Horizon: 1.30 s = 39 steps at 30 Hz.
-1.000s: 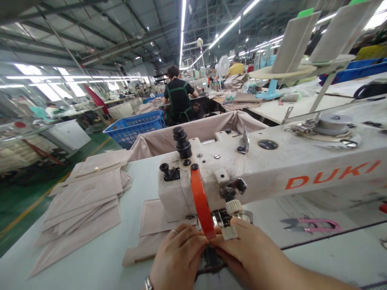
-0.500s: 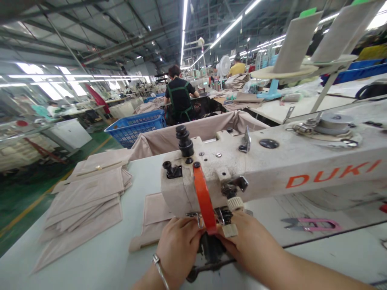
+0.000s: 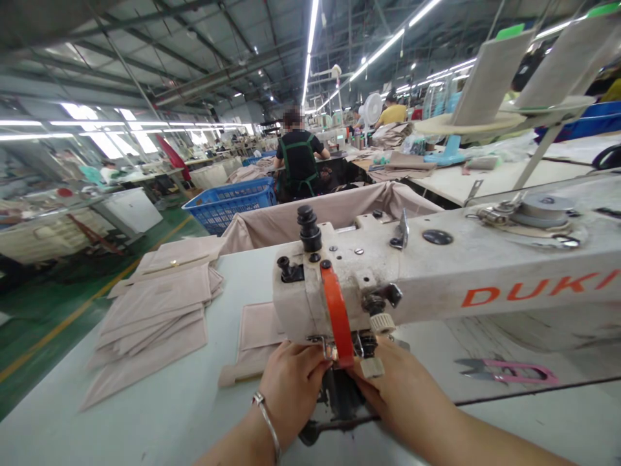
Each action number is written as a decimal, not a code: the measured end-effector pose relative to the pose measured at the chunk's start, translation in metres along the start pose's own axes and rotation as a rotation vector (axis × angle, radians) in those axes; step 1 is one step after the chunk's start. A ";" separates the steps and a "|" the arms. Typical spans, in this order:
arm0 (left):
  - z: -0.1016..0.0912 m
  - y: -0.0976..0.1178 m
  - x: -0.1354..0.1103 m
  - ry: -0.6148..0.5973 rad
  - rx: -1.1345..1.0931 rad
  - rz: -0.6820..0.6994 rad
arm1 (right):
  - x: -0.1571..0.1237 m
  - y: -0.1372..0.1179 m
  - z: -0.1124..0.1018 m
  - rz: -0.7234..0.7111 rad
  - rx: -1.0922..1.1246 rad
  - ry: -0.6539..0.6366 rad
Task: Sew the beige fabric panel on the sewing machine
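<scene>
Both hands sit right under the head of the sewing machine (image 3: 388, 278): left hand (image 3: 291, 382) and right hand (image 3: 402, 395) have fingers curled down, pinching a dark piece (image 3: 339, 398) below the needle, just in front of a beige fabric panel (image 3: 257, 330). A stack of beige panels (image 3: 155, 310) lies on the table (image 3: 145, 421) to the left, pink snips (image 3: 509, 370) to the right.

the sewing machine (image 3: 436, 272) has a painted metal body, matt, scuffed and grimy, with an orange glossy plastic guard (image 3: 338, 317) at its head. the tabletop (image 3: 169, 414) is smooth, pale and slightly shiny. beige cloth pieces (image 3: 155, 317) near its left edge look soft and matt. a thin shiny metal bracelet (image 3: 266, 417) circles the left wrist. the snips (image 3: 504, 371) have pink plastic handles.
</scene>
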<state>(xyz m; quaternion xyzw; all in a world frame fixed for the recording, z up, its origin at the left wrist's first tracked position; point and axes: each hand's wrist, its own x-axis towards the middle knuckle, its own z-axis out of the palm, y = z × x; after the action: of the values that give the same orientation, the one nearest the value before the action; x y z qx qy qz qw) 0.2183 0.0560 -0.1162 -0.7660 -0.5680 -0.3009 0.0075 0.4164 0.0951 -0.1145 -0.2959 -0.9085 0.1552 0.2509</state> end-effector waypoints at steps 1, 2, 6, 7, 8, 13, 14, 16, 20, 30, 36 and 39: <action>0.000 0.000 0.000 0.001 -0.002 -0.005 | 0.000 0.000 0.000 0.000 -0.003 0.001; 0.000 0.000 0.000 0.002 -0.003 -0.010 | 0.000 0.000 0.000 0.002 -0.003 0.003; 0.001 -0.001 0.001 -0.007 -0.009 -0.022 | 0.000 -0.001 -0.001 -0.001 0.008 0.002; 0.001 -0.001 0.001 -0.008 -0.011 -0.024 | 0.000 -0.001 -0.001 0.002 0.010 -0.002; 0.001 -0.002 0.001 -0.008 -0.013 -0.026 | 0.001 -0.001 -0.001 0.008 0.010 -0.005; 0.002 -0.003 0.002 -0.013 -0.024 -0.032 | 0.000 0.000 0.001 0.036 0.024 -0.023; 0.001 -0.002 0.002 -0.016 -0.024 -0.031 | -0.001 0.000 0.002 0.037 0.034 -0.023; -0.001 -0.001 0.003 -0.021 -0.028 -0.028 | -0.002 0.000 0.003 0.033 0.053 -0.012; -0.001 0.003 0.000 -0.030 -0.054 -0.018 | -0.004 0.001 0.005 0.010 0.088 0.013; -0.020 -0.001 0.004 -0.120 -0.036 -0.015 | -0.009 0.009 -0.004 -0.054 0.094 0.100; -0.048 -0.004 -0.056 -0.340 0.240 0.140 | -0.015 0.018 -0.001 -0.035 0.069 0.185; -0.049 -0.002 -0.101 -0.298 0.374 0.212 | -0.016 0.016 0.002 -0.043 0.073 0.152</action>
<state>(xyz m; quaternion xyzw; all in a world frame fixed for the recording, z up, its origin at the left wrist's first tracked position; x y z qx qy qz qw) 0.1767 -0.0478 -0.1238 -0.8423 -0.5252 -0.0721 0.0969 0.4333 0.0976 -0.1290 -0.2777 -0.8868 0.1599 0.3330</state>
